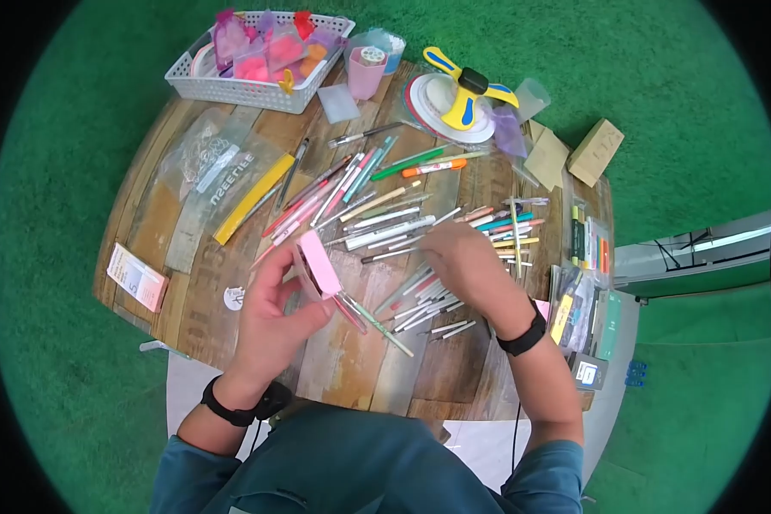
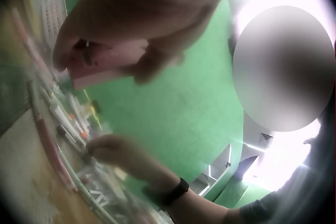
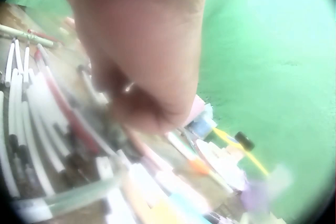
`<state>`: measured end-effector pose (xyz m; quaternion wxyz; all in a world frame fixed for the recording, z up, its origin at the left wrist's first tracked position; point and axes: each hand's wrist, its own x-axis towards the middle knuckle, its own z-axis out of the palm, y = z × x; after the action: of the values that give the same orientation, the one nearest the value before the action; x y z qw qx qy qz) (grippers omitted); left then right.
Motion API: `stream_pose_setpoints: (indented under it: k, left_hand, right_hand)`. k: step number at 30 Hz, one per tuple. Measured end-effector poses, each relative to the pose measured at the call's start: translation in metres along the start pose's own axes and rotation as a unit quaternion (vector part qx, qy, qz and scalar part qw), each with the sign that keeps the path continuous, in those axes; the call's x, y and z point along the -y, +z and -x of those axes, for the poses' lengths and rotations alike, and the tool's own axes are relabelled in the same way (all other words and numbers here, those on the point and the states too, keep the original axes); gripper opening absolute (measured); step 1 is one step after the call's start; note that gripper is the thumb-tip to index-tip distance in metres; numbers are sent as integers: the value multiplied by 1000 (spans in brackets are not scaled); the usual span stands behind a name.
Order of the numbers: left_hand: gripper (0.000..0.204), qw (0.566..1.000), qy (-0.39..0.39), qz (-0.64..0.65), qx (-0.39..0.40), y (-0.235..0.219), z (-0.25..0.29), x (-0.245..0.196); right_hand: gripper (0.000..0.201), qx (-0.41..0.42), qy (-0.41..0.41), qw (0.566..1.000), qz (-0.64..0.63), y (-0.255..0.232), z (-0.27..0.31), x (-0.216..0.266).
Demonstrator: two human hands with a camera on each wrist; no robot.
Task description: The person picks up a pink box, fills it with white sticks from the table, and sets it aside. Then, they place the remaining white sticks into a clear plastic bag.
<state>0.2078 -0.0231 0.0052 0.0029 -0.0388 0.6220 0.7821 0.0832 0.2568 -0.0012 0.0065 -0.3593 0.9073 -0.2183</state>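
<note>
The left hand [image 1: 274, 317] grips a pink box [image 1: 319, 264] above the near side of the table, thumb on one side and fingers on the other. In the left wrist view the same box [image 2: 105, 64] sits between thumb and fingers of the left hand [image 2: 152, 14]. Over the pile of pens, the right hand [image 1: 475, 265] has curled fingers and pinches the end of a thin dark-tipped pen [image 1: 392, 254]. Its fingertips are blurred in the right wrist view, where the right hand [image 3: 142, 50] hides part of the pens [image 3: 68, 108] beneath.
A grey basket [image 1: 257, 92] of pink bags and a pink cup [image 1: 366, 79] stand at the far left. A yellow-blue spinner [image 1: 464, 90] lies on plates. At right are a wooden block [image 1: 595, 152] and pen packs [image 1: 604, 248]; at left, a plastic bag [image 1: 218, 158] and card box [image 1: 135, 276].
</note>
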Motion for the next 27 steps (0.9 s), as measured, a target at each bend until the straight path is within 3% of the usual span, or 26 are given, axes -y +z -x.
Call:
stream_pose_setpoints:
  k: [7,13,17,20,23,26,27]
  left_hand:
    - [77,999,14,-42,31,3,2,4]
    - [77,999,-7,-34,25,1,3,6]
    - [74,998,4,-56,25,6,3,3]
    - [74,997,-34,-63,31,7,4,6]
    - [75,994,6,-106,37,9,4,10]
    - [73,993,10,-110,37,8,5,13]
    - [74,990,13,-135,48,5,6,16]
  right_hand:
    - [10,57,2,991,120,20,-35,-10]
    - [12,148,24,986,69,5,-54,-11]
    - [12,155,18,979,132,15,-56,-8]
    - [13,171,-10,973,155,12,-55,0]
    - [14,165,-25,971,170,8,-51,5]
    - [13,138,-15,981,133,0,-39,5]
    - [9,107,15,992,64,-7,-32,8]
